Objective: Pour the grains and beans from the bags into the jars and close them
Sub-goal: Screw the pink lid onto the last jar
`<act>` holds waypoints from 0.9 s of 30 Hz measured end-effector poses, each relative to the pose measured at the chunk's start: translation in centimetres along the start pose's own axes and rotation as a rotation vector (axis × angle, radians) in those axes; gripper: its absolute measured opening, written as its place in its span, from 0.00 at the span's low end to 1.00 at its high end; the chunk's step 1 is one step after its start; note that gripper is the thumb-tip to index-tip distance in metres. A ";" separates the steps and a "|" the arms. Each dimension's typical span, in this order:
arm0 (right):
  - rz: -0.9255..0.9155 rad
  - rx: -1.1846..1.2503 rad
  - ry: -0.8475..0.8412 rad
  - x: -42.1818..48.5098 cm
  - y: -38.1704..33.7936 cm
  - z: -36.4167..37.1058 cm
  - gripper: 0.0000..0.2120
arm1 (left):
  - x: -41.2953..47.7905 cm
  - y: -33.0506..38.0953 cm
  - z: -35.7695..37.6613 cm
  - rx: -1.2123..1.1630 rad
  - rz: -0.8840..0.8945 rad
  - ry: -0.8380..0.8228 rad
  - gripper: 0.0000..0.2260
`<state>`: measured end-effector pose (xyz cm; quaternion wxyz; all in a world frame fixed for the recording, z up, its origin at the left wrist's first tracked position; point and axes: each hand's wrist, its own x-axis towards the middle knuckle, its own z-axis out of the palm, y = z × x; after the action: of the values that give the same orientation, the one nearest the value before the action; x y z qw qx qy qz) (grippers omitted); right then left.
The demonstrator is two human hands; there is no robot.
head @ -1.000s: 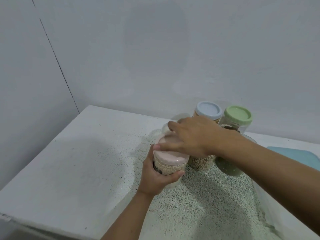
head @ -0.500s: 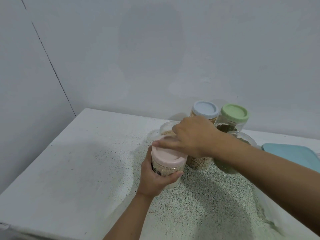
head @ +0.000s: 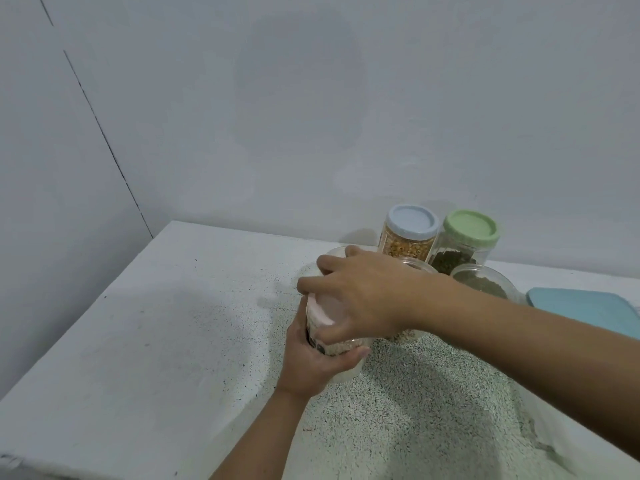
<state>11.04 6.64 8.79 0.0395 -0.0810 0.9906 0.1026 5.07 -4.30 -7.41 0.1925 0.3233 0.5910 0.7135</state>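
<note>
Showing clear, glossy plastic in the jar [head: 348, 374], with a smooth, matt pink lid [head: 323, 308], seemingly plastic too. Repeating that clear, shiny plastic in the back jars [head: 405, 245], under a matt blue lid [head: 412, 221] and a matt green lid [head: 471, 227]. Presenting a matt, grainy, dark-flecked, stone-like face on the counter [head: 156, 341]. Giving a smooth, matt, painted look to the wall [head: 311, 98]. Showing smooth, dull teal plastic in the board [head: 581, 310].
</note>
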 end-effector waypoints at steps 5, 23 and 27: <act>-0.044 0.069 0.106 -0.6 0.9 2.9 0.26 | 0.1 0.5 0.1 0.061 0.029 -0.017 0.39; 0.333 0.976 0.509 -2.3 -1.1 5.9 0.34 | -1.5 3.9 -0.4 0.085 -0.098 -0.112 0.41; 0.360 1.375 0.469 -3.9 -0.8 7.3 0.40 | -0.5 6.2 -2.2 0.076 -0.209 -0.322 0.37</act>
<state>15.46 7.95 1.89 -0.1485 0.1055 0.8117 -0.5549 4.61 -7.61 -1.71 0.3453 0.3770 0.6094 0.6060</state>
